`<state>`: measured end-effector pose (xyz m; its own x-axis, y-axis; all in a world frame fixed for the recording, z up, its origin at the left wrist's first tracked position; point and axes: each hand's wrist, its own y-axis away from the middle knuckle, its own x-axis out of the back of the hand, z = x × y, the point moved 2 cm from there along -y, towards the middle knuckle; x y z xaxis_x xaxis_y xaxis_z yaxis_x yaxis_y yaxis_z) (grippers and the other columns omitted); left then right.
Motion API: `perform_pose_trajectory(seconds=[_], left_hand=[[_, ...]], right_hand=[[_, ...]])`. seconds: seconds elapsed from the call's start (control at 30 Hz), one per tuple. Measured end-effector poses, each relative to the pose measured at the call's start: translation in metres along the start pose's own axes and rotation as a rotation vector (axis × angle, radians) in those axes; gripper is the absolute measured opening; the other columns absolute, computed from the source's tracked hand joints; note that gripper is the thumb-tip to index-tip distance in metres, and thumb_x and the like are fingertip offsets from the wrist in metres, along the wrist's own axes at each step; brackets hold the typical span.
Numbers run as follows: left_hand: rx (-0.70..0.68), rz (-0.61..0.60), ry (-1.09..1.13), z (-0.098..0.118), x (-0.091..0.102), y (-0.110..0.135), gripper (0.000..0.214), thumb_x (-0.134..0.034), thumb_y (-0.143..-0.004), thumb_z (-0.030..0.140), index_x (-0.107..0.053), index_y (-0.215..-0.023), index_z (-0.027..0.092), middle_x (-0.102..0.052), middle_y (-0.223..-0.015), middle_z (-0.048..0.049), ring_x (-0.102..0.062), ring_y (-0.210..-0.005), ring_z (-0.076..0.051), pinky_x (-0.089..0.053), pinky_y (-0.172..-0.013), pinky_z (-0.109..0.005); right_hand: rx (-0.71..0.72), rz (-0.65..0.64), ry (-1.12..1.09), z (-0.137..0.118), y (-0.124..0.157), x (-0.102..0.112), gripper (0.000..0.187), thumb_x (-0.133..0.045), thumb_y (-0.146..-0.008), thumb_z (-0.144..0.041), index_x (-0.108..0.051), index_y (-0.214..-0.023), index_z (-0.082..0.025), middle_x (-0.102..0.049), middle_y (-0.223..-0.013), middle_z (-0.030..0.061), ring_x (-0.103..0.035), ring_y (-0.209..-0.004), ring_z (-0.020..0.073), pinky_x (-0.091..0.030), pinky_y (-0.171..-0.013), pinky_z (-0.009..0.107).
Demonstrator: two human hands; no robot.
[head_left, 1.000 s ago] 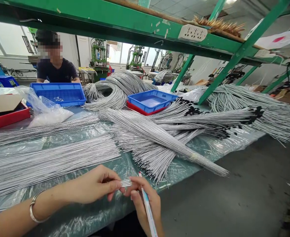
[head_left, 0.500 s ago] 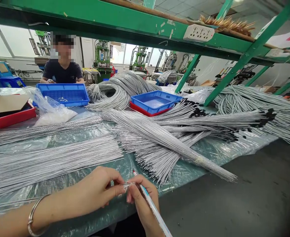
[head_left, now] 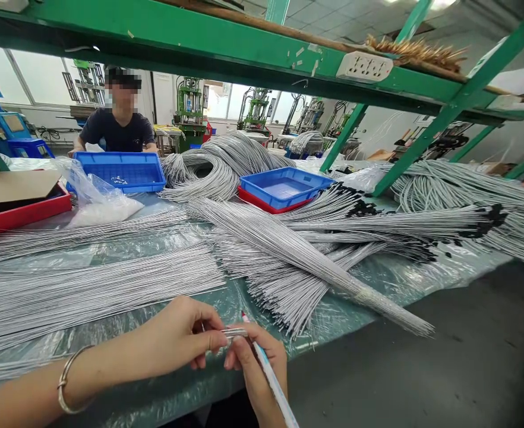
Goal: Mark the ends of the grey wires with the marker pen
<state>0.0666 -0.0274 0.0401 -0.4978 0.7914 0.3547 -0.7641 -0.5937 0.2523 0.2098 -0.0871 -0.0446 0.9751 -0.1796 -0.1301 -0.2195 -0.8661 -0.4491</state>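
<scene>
Now the left hand [head_left: 179, 339] has closed its fingertips tighter on the small bunch of wire ends [head_left: 233, 333], level at the table's six o'clock edge; the right hand [head_left: 255, 362], gripping a pen [head_left: 273, 383], has drawn in against them, so the ends look evened.

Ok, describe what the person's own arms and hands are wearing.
Both arms are bare, with no sleeves or gloves in view. The left hand has a thin silver bangle at the wrist. The right hand shows no ring, watch or bracelet.
</scene>
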Motion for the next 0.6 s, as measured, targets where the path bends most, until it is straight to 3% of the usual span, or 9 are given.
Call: perform_pose_trajectory(seconds=[0.17, 0.33, 0.47, 0.6], left_hand=[[-0.114, 0.052, -0.291, 0.006, 0.004, 0.005, 0.031, -0.048, -0.093, 0.035, -0.067, -0.078, 0.015, -0.061, -0.065, -0.0009, -0.052, -0.057, -0.01, -0.034, -0.051, -0.02], [-0.046, -0.093, -0.142, 0.003, 0.004, 0.002, 0.032, -0.046, -0.094, 0.037, -0.065, -0.081, 0.014, -0.059, -0.065, -0.0013, -0.062, -0.061, -0.013, -0.042, -0.054, -0.018], [0.036, -0.17, -0.032, -0.001, 0.004, -0.005, 0.026, -0.051, -0.09, 0.033, -0.065, -0.081, 0.014, -0.063, -0.073, -0.0023, -0.056, -0.054, -0.01, -0.043, -0.049, -0.017], [0.017, -0.207, -0.031, -0.001, 0.005, -0.01, 0.024, -0.052, -0.089, 0.029, -0.067, -0.079, 0.014, -0.065, -0.073, -0.0022, -0.058, -0.056, -0.009, -0.043, -0.05, -0.016]], right_hand=[[-0.01, 0.04, 0.065, -0.001, 0.001, -0.001, 0.023, -0.057, -0.093, -0.035, -0.072, -0.087, -0.018, -0.061, -0.049, 0.0002, -0.055, -0.043, 0.0108, -0.041, -0.045, 0.018], [0.016, 0.016, 0.268, -0.004, -0.002, 0.005, 0.042, -0.053, -0.094, -0.04, -0.056, -0.058, -0.018, -0.056, -0.047, -0.0004, -0.05, -0.043, 0.0101, -0.039, -0.048, 0.021], [0.021, -0.072, 0.347, -0.005, -0.004, 0.008, 0.046, -0.046, -0.097, -0.042, -0.05, -0.057, -0.019, -0.05, -0.042, -0.0024, -0.045, -0.04, 0.0094, -0.036, -0.045, 0.021], [0.033, -0.09, 0.36, -0.003, -0.003, 0.009, 0.045, -0.045, -0.098, -0.042, -0.047, -0.059, -0.019, -0.048, -0.042, -0.0037, -0.044, -0.039, 0.0085, -0.033, -0.043, 0.02]])
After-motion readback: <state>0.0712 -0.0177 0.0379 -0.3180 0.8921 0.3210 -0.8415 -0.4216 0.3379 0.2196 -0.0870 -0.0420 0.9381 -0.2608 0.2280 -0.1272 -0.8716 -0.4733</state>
